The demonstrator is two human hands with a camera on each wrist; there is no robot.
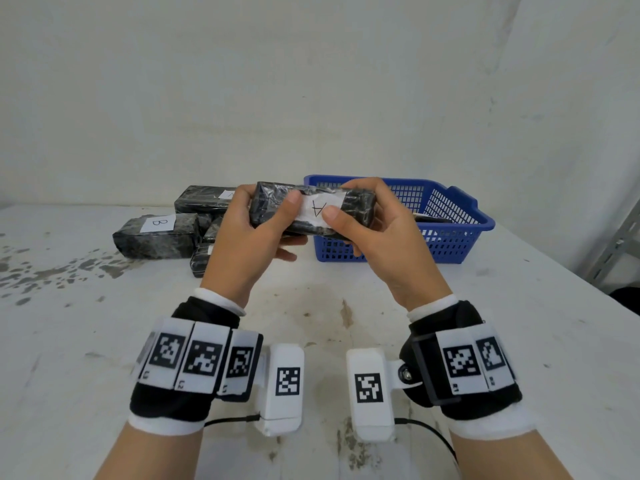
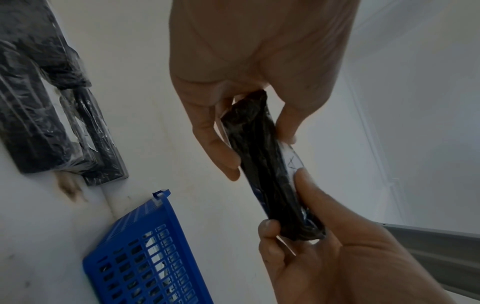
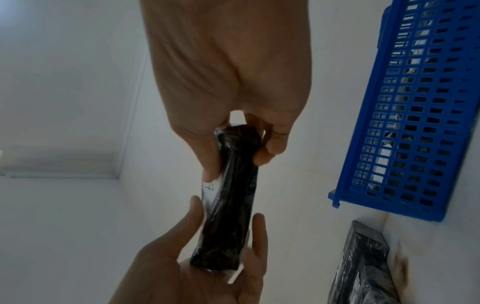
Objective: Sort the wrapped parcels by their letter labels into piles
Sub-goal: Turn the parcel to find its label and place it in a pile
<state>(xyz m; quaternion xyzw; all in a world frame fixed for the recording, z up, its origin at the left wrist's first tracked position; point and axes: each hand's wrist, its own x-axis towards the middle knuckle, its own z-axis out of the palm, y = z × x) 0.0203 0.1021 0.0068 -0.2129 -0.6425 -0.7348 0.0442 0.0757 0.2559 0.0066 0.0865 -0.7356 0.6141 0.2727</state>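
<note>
Both hands hold one black plastic-wrapped parcel point(image 1: 277, 206) point(image 2: 262, 164) point(image 3: 231, 205) up in the air over the table, level and crosswise. Its white label point(image 1: 317, 207) faces me and reads A. My left hand point(image 1: 256, 233) point(image 2: 233, 115) grips the parcel's left end, thumb on top. My right hand point(image 1: 367, 223) point(image 3: 233, 144) grips the right end, thumb on the label's edge. Behind my left hand lies a heap of several more black parcels point(image 1: 156, 237) point(image 2: 39, 115); one shows a B label point(image 1: 159, 223), another at the back a partly hidden label point(image 1: 227, 194).
A blue perforated basket point(image 1: 450, 237) point(image 2: 145, 257) point(image 3: 415, 123) stands at the back right, with something dark and white inside. The stained white table point(image 1: 311, 323) meets a white wall behind. A grey metal rack point(image 1: 616, 244) stands past the right edge.
</note>
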